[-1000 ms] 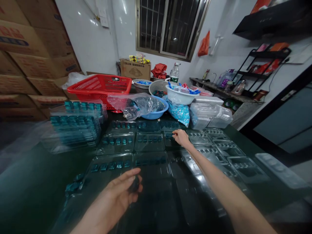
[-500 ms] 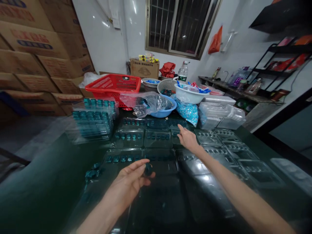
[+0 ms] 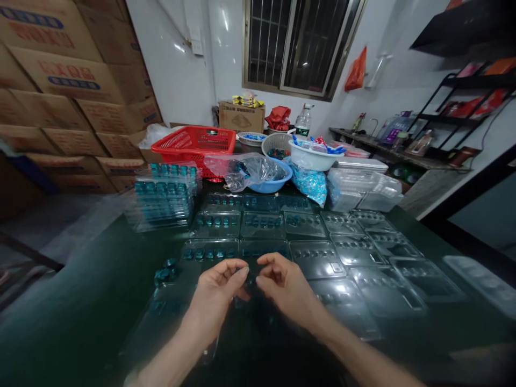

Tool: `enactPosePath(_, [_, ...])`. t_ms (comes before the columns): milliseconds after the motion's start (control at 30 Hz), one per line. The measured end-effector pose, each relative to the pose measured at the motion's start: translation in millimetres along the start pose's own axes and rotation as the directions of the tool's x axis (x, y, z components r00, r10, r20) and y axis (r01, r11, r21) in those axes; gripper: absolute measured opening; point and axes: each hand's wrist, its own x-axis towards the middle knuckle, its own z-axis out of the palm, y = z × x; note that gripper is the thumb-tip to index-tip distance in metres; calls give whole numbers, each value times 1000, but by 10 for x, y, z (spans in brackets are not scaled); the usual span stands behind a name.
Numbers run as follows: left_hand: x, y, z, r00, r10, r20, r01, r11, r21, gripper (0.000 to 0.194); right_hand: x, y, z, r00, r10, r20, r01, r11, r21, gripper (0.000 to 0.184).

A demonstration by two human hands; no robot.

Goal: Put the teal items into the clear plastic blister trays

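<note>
My left hand (image 3: pixel 215 295) and my right hand (image 3: pixel 284 285) sit close together above clear plastic blister trays (image 3: pixel 314 258) on a dark glossy table (image 3: pixel 80 269). Their fingertips nearly meet. A small dark teal piece (image 3: pixel 250 279) seems pinched in my left fingers, though it is hard to make out against the dark surface. Whether my right hand holds anything is hidden by its curled fingers. Many tray cavities hold teal pieces. A small heap of teal pieces (image 3: pixel 166 271) lies left of my left hand, and a stack of filled trays (image 3: pixel 165 196) stands farther back.
Behind the trays are a red plastic basket (image 3: pixel 193 142), a blue bowl under a clear bag (image 3: pixel 278 180), a white bowl (image 3: pixel 310 156) and a bag of blue pieces (image 3: pixel 310 185). Cardboard cartons (image 3: pixel 72 107) are stacked at left; a shelf (image 3: pixel 387 150) runs along the right wall.
My right hand has drawn back from the far trays toward my left hand. My left hand has moved slightly up and right, and the view has shifted a little.
</note>
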Motion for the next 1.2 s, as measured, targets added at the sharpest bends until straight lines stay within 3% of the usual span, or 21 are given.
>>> enactPosePath(67, [-16,3,-6,1000,-18,-2,18,1000,0,16,-64,-28,9,987,-151,-54,138,970,-202,24])
enactPosePath(133, [-26,8,0,999,-44,19,45,999,-10,16,-122,-38,30,960,-278,2,253,870,-423,17])
enactPosePath(200, [-31,12,11,996,-74,49,75,997,-10,18,-151,-26,46,944,-320,84,310,767,-562,14])
enactPosePath(267, [-32,12,16,991,-104,81,104,995,-2,21,-152,-3,47,944,-310,112,312,729,-610,15])
enactPosePath(367, [-34,15,7,981,-158,116,158,987,12,24,-132,13,19,955,-278,106,294,822,-488,13])
enactPosePath(500, [-66,43,-23,980,-124,153,116,991,62,25,-113,13,-25,989,-116,92,118,993,-22,5])
enactPosePath(600, [-104,84,-20,977,-75,198,61,995,78,21,-98,38,-40,984,34,177,-89,945,314,2])
enactPosePath(700, [-137,147,26,977,-78,200,67,996,64,18,-80,70,-42,980,61,192,-146,870,470,5])
enactPosePath(933, [-141,238,114,968,-165,189,177,983,-48,15,-90,63,-38,987,66,144,-135,831,540,10])
enactPosePath(1200, [-173,227,97,953,-214,213,237,968,-87,11,-137,-55,-80,999,21,37,-34,914,405,7])
